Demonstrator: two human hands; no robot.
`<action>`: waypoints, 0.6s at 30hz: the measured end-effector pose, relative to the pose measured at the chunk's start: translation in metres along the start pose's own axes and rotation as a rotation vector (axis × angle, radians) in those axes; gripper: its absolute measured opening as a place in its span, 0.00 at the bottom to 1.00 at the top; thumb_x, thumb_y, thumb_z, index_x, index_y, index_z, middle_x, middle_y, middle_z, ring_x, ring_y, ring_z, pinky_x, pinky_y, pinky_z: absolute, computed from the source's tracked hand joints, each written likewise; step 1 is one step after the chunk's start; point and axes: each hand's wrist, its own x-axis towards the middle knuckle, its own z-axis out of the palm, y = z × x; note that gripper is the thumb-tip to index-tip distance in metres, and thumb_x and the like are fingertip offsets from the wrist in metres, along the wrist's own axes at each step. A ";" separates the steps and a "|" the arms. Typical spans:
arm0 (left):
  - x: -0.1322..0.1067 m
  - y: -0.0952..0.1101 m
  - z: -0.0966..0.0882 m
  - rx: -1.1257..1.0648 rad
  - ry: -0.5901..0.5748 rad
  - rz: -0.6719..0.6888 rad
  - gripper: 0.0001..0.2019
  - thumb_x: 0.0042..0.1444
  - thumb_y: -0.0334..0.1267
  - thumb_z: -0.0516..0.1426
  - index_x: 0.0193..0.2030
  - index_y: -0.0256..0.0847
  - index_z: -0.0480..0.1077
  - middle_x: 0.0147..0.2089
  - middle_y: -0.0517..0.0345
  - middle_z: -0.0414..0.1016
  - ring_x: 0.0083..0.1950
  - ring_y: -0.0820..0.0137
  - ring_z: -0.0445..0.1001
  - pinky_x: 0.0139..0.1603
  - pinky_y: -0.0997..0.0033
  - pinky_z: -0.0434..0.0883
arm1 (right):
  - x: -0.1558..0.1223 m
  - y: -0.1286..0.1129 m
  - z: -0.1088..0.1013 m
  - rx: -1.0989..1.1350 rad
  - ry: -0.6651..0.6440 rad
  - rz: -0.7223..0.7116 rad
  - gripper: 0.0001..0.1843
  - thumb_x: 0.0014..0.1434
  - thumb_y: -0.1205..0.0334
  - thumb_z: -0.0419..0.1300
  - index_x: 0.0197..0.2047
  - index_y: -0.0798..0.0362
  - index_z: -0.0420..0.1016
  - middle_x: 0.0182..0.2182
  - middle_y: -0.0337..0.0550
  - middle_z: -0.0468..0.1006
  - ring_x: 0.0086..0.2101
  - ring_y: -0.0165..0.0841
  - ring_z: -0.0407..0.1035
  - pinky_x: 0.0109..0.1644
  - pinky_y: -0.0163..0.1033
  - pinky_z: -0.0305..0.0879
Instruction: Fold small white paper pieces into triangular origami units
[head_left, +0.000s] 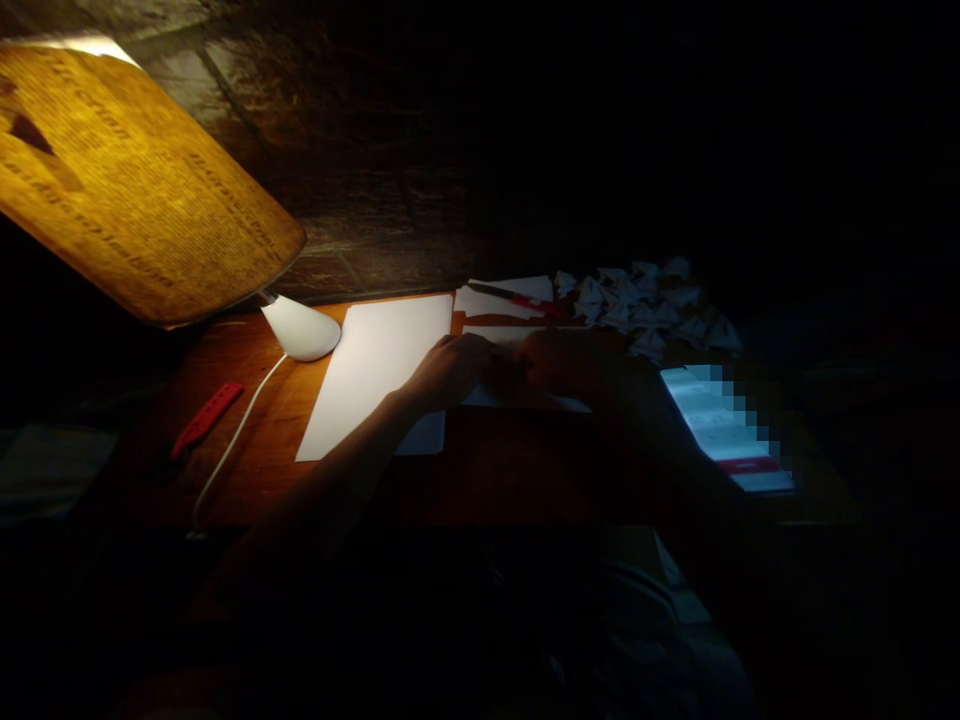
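Observation:
My left hand reaches across the right edge of a stack of white paper, its fingers curled inward over a smaller white sheet. Close against it, my right hand lies in deep shadow over the same sheet, and its fingers hardly show. Whatever sits between the fingertips is too dark to make out. Just behind the hands, a long thin tool with a red handle, perhaps a knife, rests on more white paper. Several small folded paper pieces are clustered to the right of it.
A lamp with a printed yellow shade and white base lights the table's left side. Its white cord runs to the front edge, past a red strip-shaped object. A lit phone or tablet lies at right. Behind is a wall.

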 end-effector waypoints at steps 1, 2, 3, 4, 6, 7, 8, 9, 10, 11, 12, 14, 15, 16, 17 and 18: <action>0.000 0.000 0.000 -0.006 0.003 0.000 0.14 0.61 0.28 0.53 0.45 0.40 0.79 0.54 0.47 0.84 0.60 0.58 0.80 0.63 0.51 0.77 | 0.000 0.000 0.001 0.005 0.006 -0.006 0.19 0.63 0.67 0.59 0.51 0.50 0.89 0.47 0.52 0.89 0.41 0.42 0.81 0.40 0.41 0.65; -0.001 -0.001 0.001 -0.012 0.003 0.000 0.14 0.62 0.28 0.53 0.45 0.40 0.79 0.54 0.48 0.84 0.59 0.59 0.80 0.63 0.53 0.77 | 0.000 0.000 0.002 0.012 0.020 -0.013 0.18 0.63 0.67 0.59 0.50 0.50 0.89 0.46 0.52 0.89 0.40 0.41 0.81 0.39 0.40 0.64; 0.000 -0.002 0.001 -0.018 0.001 -0.002 0.14 0.62 0.28 0.53 0.45 0.40 0.79 0.53 0.48 0.84 0.58 0.60 0.81 0.62 0.54 0.77 | -0.001 0.001 0.004 0.019 0.038 -0.025 0.18 0.64 0.67 0.58 0.50 0.50 0.89 0.46 0.51 0.89 0.40 0.40 0.80 0.39 0.40 0.63; 0.000 -0.003 0.002 -0.023 -0.005 0.000 0.13 0.62 0.29 0.53 0.45 0.40 0.79 0.52 0.48 0.84 0.56 0.60 0.81 0.60 0.55 0.78 | -0.001 0.002 0.005 0.023 0.066 -0.028 0.18 0.64 0.67 0.58 0.50 0.50 0.89 0.46 0.52 0.88 0.40 0.40 0.80 0.39 0.40 0.63; 0.000 -0.006 0.004 -0.035 -0.007 0.006 0.13 0.63 0.29 0.54 0.45 0.40 0.80 0.51 0.48 0.84 0.55 0.60 0.82 0.58 0.55 0.79 | -0.001 0.004 0.008 -0.008 0.135 -0.061 0.18 0.65 0.66 0.58 0.50 0.51 0.89 0.48 0.53 0.88 0.43 0.41 0.79 0.42 0.40 0.65; 0.001 -0.007 0.004 -0.040 -0.002 0.011 0.13 0.62 0.29 0.54 0.46 0.40 0.80 0.52 0.48 0.84 0.55 0.61 0.82 0.59 0.55 0.79 | -0.002 0.004 0.008 -0.021 0.167 -0.081 0.19 0.65 0.66 0.58 0.51 0.51 0.89 0.49 0.53 0.87 0.45 0.41 0.79 0.44 0.41 0.65; 0.001 -0.008 0.005 -0.044 0.005 0.014 0.14 0.62 0.29 0.54 0.48 0.40 0.80 0.53 0.48 0.84 0.56 0.61 0.81 0.59 0.55 0.79 | -0.002 0.004 0.008 -0.030 0.192 -0.098 0.19 0.66 0.66 0.58 0.52 0.51 0.89 0.50 0.52 0.87 0.46 0.41 0.79 0.45 0.41 0.66; 0.001 -0.008 0.005 -0.047 0.010 0.014 0.14 0.62 0.29 0.55 0.49 0.40 0.80 0.54 0.48 0.84 0.57 0.61 0.81 0.60 0.55 0.79 | -0.003 0.004 0.008 -0.033 0.208 -0.108 0.20 0.66 0.66 0.58 0.53 0.50 0.89 0.50 0.52 0.87 0.47 0.42 0.78 0.46 0.41 0.66; 0.001 -0.008 0.005 -0.049 0.009 0.014 0.15 0.63 0.29 0.55 0.50 0.40 0.80 0.55 0.48 0.84 0.58 0.61 0.81 0.60 0.55 0.79 | -0.004 0.004 0.007 -0.030 0.213 -0.110 0.20 0.66 0.65 0.58 0.54 0.49 0.89 0.51 0.51 0.87 0.47 0.42 0.78 0.46 0.41 0.66; 0.001 -0.008 0.005 -0.048 0.005 0.011 0.15 0.63 0.29 0.54 0.51 0.40 0.80 0.55 0.47 0.84 0.58 0.60 0.81 0.60 0.55 0.79 | -0.004 0.003 0.006 -0.026 0.212 -0.106 0.21 0.66 0.65 0.58 0.55 0.48 0.89 0.52 0.51 0.86 0.47 0.42 0.78 0.45 0.41 0.66; 0.001 -0.008 0.005 -0.045 -0.003 0.006 0.15 0.64 0.29 0.54 0.51 0.39 0.80 0.55 0.47 0.84 0.58 0.60 0.81 0.59 0.55 0.79 | -0.005 0.003 0.005 -0.023 0.205 -0.100 0.21 0.66 0.65 0.58 0.55 0.48 0.89 0.52 0.51 0.86 0.47 0.42 0.78 0.45 0.41 0.65; 0.002 -0.007 0.004 -0.037 -0.021 -0.003 0.15 0.65 0.30 0.53 0.51 0.39 0.80 0.55 0.45 0.84 0.57 0.59 0.82 0.59 0.55 0.79 | -0.006 0.002 0.004 -0.020 0.184 -0.092 0.19 0.67 0.64 0.59 0.54 0.48 0.89 0.51 0.51 0.87 0.47 0.41 0.78 0.44 0.41 0.65; 0.002 -0.007 0.004 -0.033 -0.026 -0.009 0.15 0.64 0.30 0.53 0.50 0.39 0.80 0.55 0.45 0.84 0.57 0.59 0.82 0.59 0.55 0.79 | -0.005 0.001 0.004 -0.017 0.175 -0.090 0.18 0.67 0.63 0.59 0.52 0.49 0.89 0.50 0.51 0.87 0.46 0.41 0.79 0.44 0.41 0.65; 0.002 -0.007 0.004 -0.031 -0.028 -0.015 0.14 0.64 0.30 0.53 0.49 0.39 0.80 0.54 0.45 0.84 0.57 0.59 0.82 0.58 0.55 0.79 | -0.005 0.001 0.004 -0.016 0.169 -0.083 0.18 0.68 0.63 0.59 0.51 0.50 0.90 0.49 0.51 0.87 0.45 0.41 0.79 0.43 0.40 0.64; 0.002 -0.007 0.004 -0.031 -0.029 -0.019 0.14 0.63 0.29 0.53 0.48 0.39 0.80 0.54 0.45 0.84 0.57 0.58 0.82 0.58 0.55 0.79 | -0.005 0.000 0.005 -0.015 0.166 -0.073 0.17 0.68 0.62 0.59 0.51 0.51 0.90 0.47 0.52 0.87 0.45 0.41 0.79 0.43 0.40 0.64; 0.003 -0.007 0.003 -0.031 -0.029 -0.019 0.14 0.62 0.29 0.53 0.47 0.39 0.79 0.54 0.46 0.84 0.57 0.58 0.82 0.58 0.55 0.79 | -0.005 0.000 0.006 -0.014 0.167 -0.062 0.17 0.69 0.61 0.59 0.50 0.51 0.89 0.47 0.52 0.88 0.44 0.41 0.79 0.42 0.40 0.64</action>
